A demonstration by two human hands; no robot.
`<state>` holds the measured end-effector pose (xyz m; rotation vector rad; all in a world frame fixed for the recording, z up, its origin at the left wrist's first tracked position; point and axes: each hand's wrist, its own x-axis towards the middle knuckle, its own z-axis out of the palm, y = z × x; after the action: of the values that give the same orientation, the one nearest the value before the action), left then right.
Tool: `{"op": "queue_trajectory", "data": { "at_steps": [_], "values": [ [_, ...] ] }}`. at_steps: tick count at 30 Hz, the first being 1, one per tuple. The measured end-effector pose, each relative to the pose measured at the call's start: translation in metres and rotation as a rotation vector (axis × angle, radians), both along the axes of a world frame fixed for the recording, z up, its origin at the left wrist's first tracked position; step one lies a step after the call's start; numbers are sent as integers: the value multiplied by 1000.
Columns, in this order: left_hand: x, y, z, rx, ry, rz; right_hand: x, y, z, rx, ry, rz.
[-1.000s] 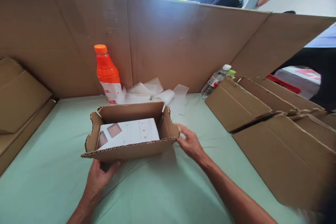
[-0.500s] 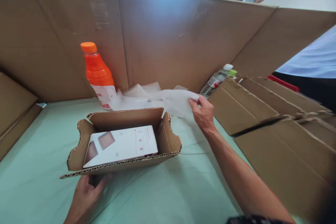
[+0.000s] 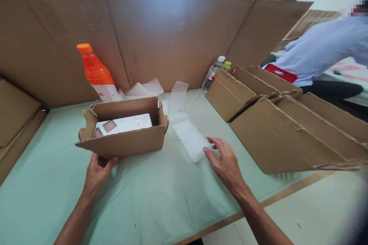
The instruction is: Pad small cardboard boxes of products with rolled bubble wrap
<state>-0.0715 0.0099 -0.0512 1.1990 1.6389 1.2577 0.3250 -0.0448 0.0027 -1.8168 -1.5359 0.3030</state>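
Observation:
An open-topped cardboard box [image 3: 135, 143] with wavy-cut ends sits at the left on the green cloth. Inside it lies a white printed carton [image 3: 129, 123]. My left hand [image 3: 97, 170] is at the near bottom edge of the cardboard box, thumb against its front, other fingertips partly hidden. To the right of the box, a translucent bubble wrap bag [image 3: 188, 139] lies slanted on the cloth. My right hand [image 3: 224, 160] has its thumb and curled fingers around the near right edge of that bag.
More clear bags [image 3: 178, 95] lie behind the box, near an orange bottle [image 3: 96, 71]. A clear water bottle [image 3: 212, 73] leans by the cardboard wall [image 3: 172, 34]. Several cardboard dividers [image 3: 273, 138] stand at the right. Another person's sleeve [image 3: 319, 48] shows beyond.
My right hand has drawn the bubble wrap bag from behind the box toward me, down onto the cloth. My left hand stays at the box. The view has shifted.

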Motion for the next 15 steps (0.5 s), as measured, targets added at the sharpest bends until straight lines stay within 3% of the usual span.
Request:
{"op": "queue_trajectory", "data": {
  "at_steps": [4, 8, 12, 15],
  "values": [
    [7, -7, 9, 112, -99, -20, -68, 29, 6, -91, 290, 405],
    [14, 10, 14, 122, -42, 39, -113, 69, -10, -107, 463, 536],
    [14, 48, 20, 106, -24, 92, -96, 81, -18, -95, 390, 568],
    [11, 53, 22, 82, -7, 173, -49, 71, -15, -151, 131, 321]
  ]
}}
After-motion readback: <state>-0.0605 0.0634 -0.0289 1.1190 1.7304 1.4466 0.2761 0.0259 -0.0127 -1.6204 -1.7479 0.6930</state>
